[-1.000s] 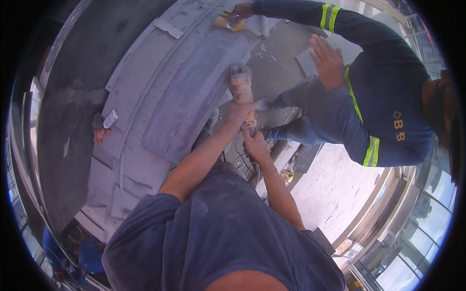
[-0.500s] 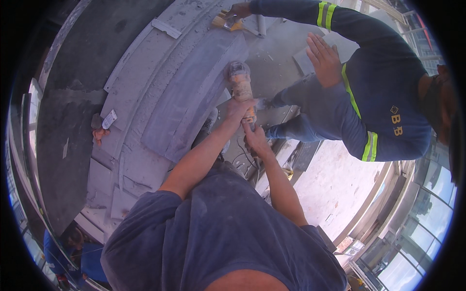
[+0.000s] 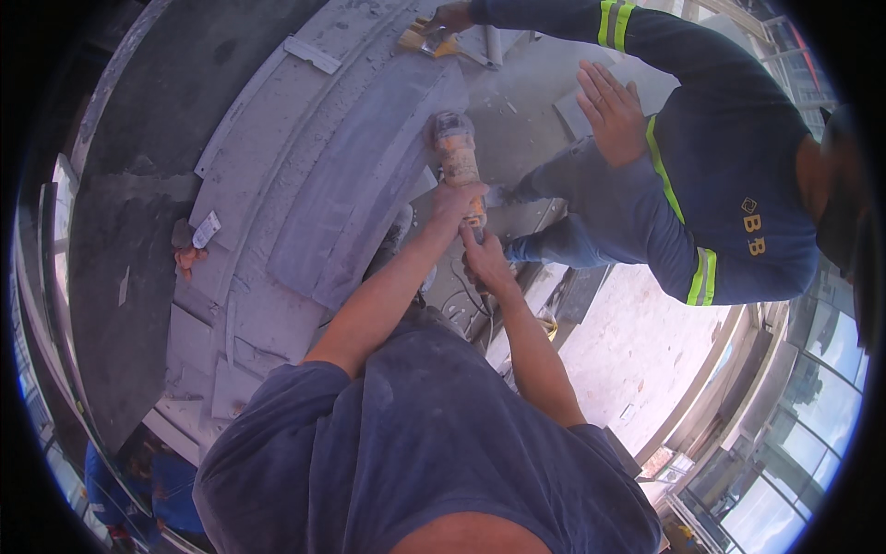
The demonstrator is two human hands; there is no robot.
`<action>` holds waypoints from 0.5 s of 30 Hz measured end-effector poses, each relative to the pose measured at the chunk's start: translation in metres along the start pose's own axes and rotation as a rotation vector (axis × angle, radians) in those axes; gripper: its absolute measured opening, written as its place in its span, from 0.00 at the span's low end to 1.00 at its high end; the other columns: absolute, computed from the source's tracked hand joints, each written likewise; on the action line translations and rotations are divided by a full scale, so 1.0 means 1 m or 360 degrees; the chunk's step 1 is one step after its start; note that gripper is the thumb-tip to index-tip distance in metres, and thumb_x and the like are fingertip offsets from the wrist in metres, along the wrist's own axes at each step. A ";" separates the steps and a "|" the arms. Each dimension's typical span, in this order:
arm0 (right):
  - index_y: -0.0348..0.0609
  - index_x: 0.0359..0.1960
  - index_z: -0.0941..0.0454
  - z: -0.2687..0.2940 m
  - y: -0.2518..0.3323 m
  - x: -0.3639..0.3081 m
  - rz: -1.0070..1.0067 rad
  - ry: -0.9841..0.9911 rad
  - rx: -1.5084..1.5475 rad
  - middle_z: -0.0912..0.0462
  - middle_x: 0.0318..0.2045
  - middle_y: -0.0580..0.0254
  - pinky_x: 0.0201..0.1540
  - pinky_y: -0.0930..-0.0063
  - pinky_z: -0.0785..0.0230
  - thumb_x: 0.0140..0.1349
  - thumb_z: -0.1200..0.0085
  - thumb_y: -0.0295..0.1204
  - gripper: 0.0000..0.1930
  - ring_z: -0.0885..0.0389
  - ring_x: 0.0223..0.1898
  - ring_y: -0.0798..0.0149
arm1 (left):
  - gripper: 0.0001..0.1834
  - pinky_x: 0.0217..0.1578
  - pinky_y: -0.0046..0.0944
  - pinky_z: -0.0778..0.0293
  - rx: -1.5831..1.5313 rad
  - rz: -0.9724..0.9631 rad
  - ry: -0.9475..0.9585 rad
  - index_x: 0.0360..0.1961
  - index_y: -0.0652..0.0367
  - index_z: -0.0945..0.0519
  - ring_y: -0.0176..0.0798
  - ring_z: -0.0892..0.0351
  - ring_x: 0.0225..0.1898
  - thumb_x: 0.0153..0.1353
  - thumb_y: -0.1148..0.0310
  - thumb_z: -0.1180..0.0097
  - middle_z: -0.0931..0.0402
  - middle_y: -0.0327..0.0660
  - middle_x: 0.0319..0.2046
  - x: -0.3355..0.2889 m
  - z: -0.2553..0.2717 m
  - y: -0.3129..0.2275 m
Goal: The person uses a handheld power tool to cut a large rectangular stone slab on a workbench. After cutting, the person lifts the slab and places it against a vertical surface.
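Both my hands grip an orange, dust-covered angle grinder (image 3: 458,159). My left hand (image 3: 456,202) wraps round the middle of its body. Behind it, my right hand (image 3: 486,261) is closed on the rear handle, from which a dark cord hangs. The grinder's head lies at the right edge of a long, curved grey slab (image 3: 369,166); whether the disc touches the slab is hidden. Beyond the slab's far end, a co-worker's hand (image 3: 449,17) holds a wide brush (image 3: 426,39) with pale bristles. The co-worker's other hand (image 3: 612,111) is raised with the palm open.
The co-worker (image 3: 738,203), in a dark top with reflective bands, stands close on the right. A small flat strip (image 3: 312,54) lies on the curved ledge. Farther left are a dark panel (image 3: 129,258) and a pale trowel-like piece (image 3: 206,229). Another person (image 3: 171,489) is at lower left.
The grinder's head has shifted very slightly up and left, with both my hands still on it. The co-worker's head and brush hand have moved a little.
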State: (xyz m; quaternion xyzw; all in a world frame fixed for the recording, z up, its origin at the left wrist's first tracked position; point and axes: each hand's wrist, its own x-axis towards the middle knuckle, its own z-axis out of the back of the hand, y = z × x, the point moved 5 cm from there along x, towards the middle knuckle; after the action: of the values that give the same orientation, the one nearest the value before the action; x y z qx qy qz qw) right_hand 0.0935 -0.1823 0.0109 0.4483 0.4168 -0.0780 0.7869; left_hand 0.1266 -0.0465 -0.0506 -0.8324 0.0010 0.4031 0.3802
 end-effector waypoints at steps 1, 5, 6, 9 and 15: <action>0.37 0.53 0.26 -0.003 0.001 0.001 0.0001 0.0002 0.0036 0.26 0.19 0.67 0.16 0.65 0.34 0.79 0.42 0.58 0.30 0.26 0.14 0.67 | 0.21 0.29 0.46 0.14 0.0012 -0.0030 -0.0005 0.50 0.61 0.16 0.41 0.13 0.30 0.58 0.70 0.21 0.14 0.43 0.38 0.004 0.002 0.001; 0.37 0.53 0.27 0.000 -0.003 0.014 0.0046 -0.0012 -0.0053 0.26 0.19 0.66 0.16 0.64 0.33 0.79 0.43 0.58 0.30 0.26 0.14 0.66 | 0.22 0.29 0.46 0.14 0.0031 -0.0026 -0.0003 0.51 0.62 0.17 0.42 0.12 0.30 0.58 0.70 0.21 0.15 0.44 0.38 0.010 0.001 -0.003; 0.37 0.53 0.26 0.003 -0.010 0.024 0.0074 -0.0047 -0.0074 0.26 0.19 0.66 0.16 0.64 0.33 0.79 0.43 0.58 0.30 0.25 0.14 0.66 | 0.23 0.29 0.46 0.14 0.0029 0.0008 0.0010 0.51 0.62 0.17 0.43 0.12 0.30 0.58 0.70 0.21 0.15 0.44 0.37 0.008 -0.005 -0.007; 0.37 0.52 0.26 -0.001 0.006 0.019 0.0031 -0.0014 -0.0024 0.26 0.19 0.65 0.16 0.64 0.33 0.79 0.43 0.58 0.30 0.25 0.14 0.65 | 0.23 0.28 0.47 0.14 -0.0014 -0.0036 0.0021 0.52 0.62 0.17 0.43 0.12 0.29 0.58 0.70 0.21 0.15 0.44 0.37 0.011 -0.003 -0.015; 0.35 0.50 0.26 0.006 0.010 0.025 0.0080 -0.0015 0.0002 0.25 0.19 0.64 0.15 0.65 0.33 0.79 0.42 0.58 0.31 0.25 0.14 0.65 | 0.27 0.37 0.48 0.13 -0.0025 0.0063 0.0017 0.52 0.70 0.14 0.45 0.10 0.37 0.54 0.69 0.18 0.13 0.47 0.41 0.016 -0.011 -0.019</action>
State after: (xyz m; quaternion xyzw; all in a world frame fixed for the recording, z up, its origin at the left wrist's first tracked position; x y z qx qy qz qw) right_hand 0.1182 -0.1741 0.0006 0.4588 0.4016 -0.0606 0.7903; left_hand 0.1509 -0.0350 -0.0452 -0.8374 0.0164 0.4059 0.3658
